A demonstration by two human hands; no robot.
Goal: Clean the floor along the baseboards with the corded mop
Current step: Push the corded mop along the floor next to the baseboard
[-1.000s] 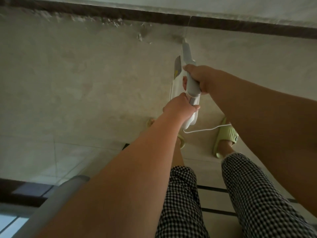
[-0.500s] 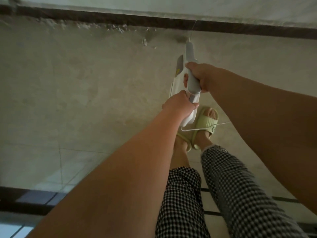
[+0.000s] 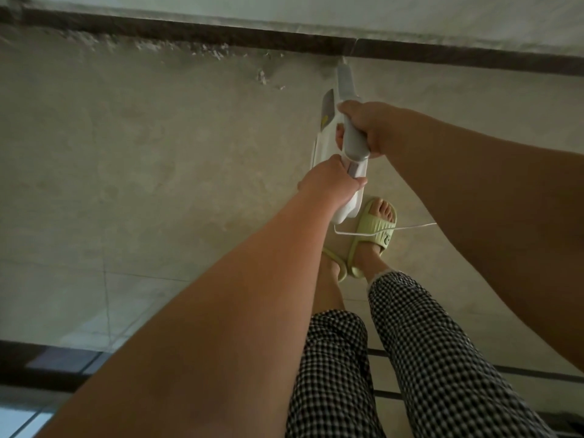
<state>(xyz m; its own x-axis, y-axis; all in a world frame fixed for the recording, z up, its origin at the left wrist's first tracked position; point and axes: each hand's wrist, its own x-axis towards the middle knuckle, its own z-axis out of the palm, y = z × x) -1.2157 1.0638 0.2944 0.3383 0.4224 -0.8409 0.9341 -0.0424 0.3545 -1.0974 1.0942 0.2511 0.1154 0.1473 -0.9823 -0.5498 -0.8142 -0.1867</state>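
Note:
Both hands hold the white and grey corded mop (image 3: 346, 90), which points away from me toward the dark baseboard (image 3: 221, 34). My right hand (image 3: 366, 124) grips the grey handle higher up. Lower down, my left hand (image 3: 330, 184) grips the white end of the handle. The mop's lower end reaches the floor close to the baseboard; the head itself is hidden behind the body. A thin white cord (image 3: 410, 227) trails from the handle's end to the right, across my sandalled foot.
Pale debris (image 3: 208, 52) lies along the baseboard to the left of the mop. The beige floor (image 3: 126, 153) spreads out on the left. My feet in pale green sandals (image 3: 376, 226) stand just below the handle. A dark threshold strip (image 3: 47, 365) runs at lower left.
My right foot has stepped left and now stands under the handle, beside the other foot. The view has shifted a little; the baseboard sits lower in frame. Both hands keep their grip.

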